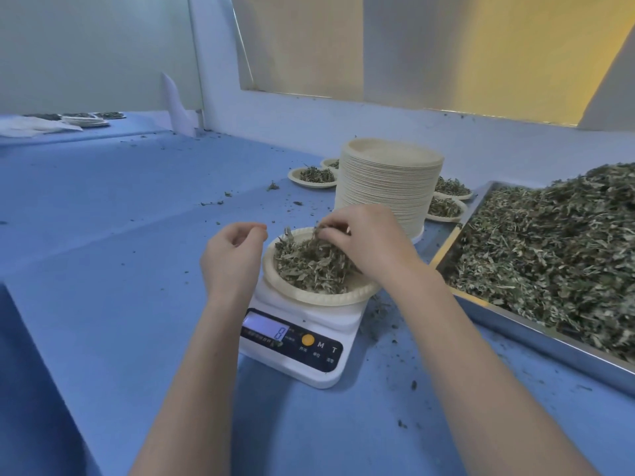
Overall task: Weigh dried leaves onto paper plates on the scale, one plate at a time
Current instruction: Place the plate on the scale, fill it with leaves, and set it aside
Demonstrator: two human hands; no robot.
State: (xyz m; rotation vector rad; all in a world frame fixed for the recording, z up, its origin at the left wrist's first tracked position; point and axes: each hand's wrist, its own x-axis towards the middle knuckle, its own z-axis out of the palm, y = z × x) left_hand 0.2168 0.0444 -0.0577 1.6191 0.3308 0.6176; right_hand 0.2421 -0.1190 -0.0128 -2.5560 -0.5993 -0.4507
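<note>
One paper plate [319, 297] of dried leaves [309, 266] sits on the scale [309, 338]; right hand [367, 238] pinches leaves over it, left hand [233, 255] at nine o'clock loosely curled, empty.

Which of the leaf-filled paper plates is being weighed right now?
The plate on the scale, nearest the camera, with the right hand pinching leaves over it. The other filled plates sit on the table around the stack of empty plates.
</note>
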